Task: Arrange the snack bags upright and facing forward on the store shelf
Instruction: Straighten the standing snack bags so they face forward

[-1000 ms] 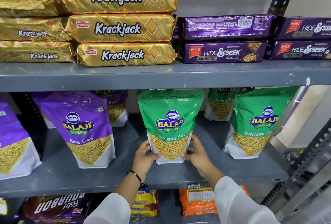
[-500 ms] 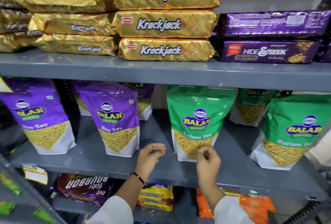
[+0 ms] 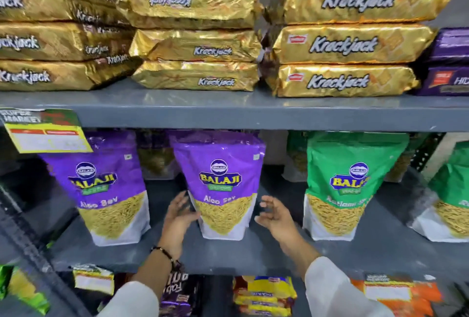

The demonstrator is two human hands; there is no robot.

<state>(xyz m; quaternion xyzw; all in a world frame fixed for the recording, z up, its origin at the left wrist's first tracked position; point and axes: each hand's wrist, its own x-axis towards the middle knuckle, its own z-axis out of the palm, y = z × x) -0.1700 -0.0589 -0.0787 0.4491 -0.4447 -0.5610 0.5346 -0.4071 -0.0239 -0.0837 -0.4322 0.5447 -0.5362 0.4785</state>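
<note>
Purple Aloo Sev bag (image 3: 220, 184) stands upright on the middle shelf (image 3: 228, 258), label to the front, between a matching purple bag (image 3: 106, 190) on its left and a green Ratlami Sev bag (image 3: 347, 184) on its right. It looks like a light, soft pouch of thin glossy film, loose sev filling the lower half, so I judge it would crumple or slide under a hard squeeze and tip easily if pushed high up. The lower side edges, where the contents give it body, seem the best place to take hold. Left hand (image 3: 179, 215) has its fingers spread, resting against or just beside the bag's lower left edge (motion blur hides whether they touch). Right hand (image 3: 272, 215) is loosely curled, just beside the lower right corner and apart from it. Neither grip has closed on anything.
</note>
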